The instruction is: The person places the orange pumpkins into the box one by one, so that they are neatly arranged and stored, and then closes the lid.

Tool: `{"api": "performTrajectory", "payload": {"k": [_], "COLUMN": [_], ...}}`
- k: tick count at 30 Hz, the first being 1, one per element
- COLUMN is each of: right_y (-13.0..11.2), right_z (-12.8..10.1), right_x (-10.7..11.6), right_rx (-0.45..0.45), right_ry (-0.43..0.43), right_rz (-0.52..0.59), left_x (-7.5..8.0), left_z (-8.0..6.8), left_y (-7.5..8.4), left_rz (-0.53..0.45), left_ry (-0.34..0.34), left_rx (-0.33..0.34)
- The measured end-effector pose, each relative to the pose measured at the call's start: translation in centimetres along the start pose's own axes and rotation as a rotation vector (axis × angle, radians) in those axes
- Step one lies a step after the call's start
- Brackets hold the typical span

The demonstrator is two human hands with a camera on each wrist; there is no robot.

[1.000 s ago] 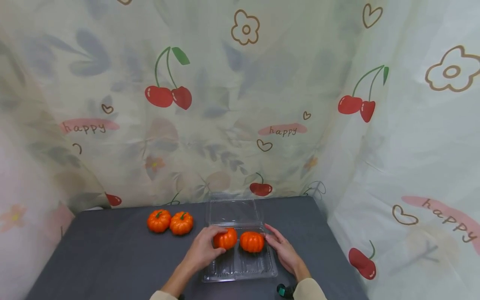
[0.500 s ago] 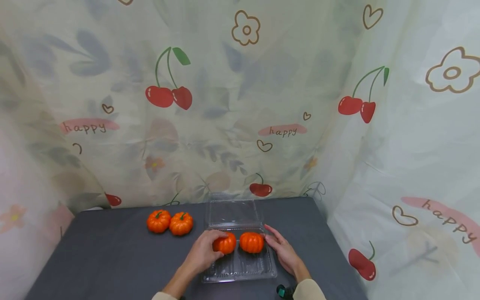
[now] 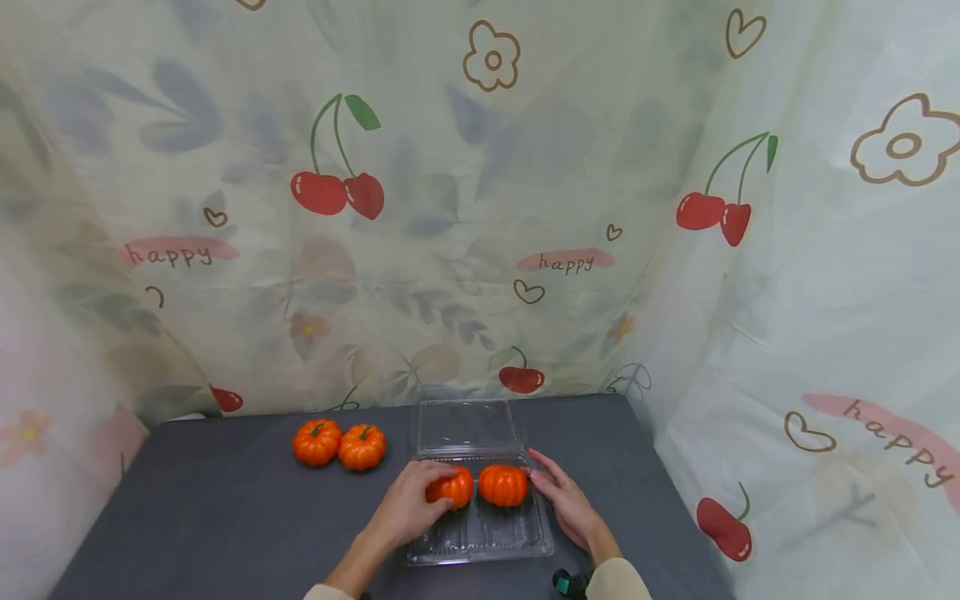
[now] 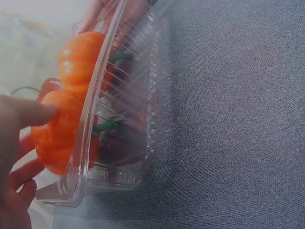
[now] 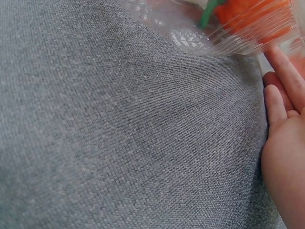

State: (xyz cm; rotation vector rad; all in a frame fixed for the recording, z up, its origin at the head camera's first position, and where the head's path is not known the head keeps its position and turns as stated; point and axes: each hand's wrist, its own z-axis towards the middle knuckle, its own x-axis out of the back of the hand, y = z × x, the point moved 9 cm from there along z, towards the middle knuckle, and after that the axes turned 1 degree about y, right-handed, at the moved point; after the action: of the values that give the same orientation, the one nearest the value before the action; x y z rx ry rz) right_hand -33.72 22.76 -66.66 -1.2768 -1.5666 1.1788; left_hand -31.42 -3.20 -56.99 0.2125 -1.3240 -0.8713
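Head: I saw left hand (image 3: 408,504) gripping a pumpkin (image 3: 452,487) in the tray's (image 3: 480,546) far left slot; right hand (image 3: 566,500) lay flat-fingered against the tray's right edge. Left wrist: fingers (image 4: 28,112) curled round that pumpkin (image 4: 55,131). Right wrist: fingers (image 5: 281,102) straight beside the tray (image 5: 190,33).

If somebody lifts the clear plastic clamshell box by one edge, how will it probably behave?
The clear plastic clamshell box looks thin-walled and ribbed, so it would likely flex rather than stay stiff. The two small orange pumpkins sit at its far end, so it may tip that way. Its open lid would probably flop.
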Motion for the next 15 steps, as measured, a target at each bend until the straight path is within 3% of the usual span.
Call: {"api": "performTrajectory", "payload": {"k": [5, 10, 15], "right_y": [0.02, -0.1, 0.03], "right_z": [0.06, 0.1, 0.08], "right_x": [0.06, 0.13, 0.11], "right_rx": [-0.002, 0.001, -0.002], "right_ry": [0.004, 0.013, 0.005], "right_rz": [-0.005, -0.011, -0.006], "left_x": [-0.04, 0.29, 0.48], "left_z": [-0.01, 0.11, 0.07], "left_y": [0.21, 0.46, 0.42], "left_rz": [0.02, 0.037, 0.035], "left_ry": [-0.01, 0.037, 0.052], "left_rx": [-0.019, -0.061, -0.047]}}
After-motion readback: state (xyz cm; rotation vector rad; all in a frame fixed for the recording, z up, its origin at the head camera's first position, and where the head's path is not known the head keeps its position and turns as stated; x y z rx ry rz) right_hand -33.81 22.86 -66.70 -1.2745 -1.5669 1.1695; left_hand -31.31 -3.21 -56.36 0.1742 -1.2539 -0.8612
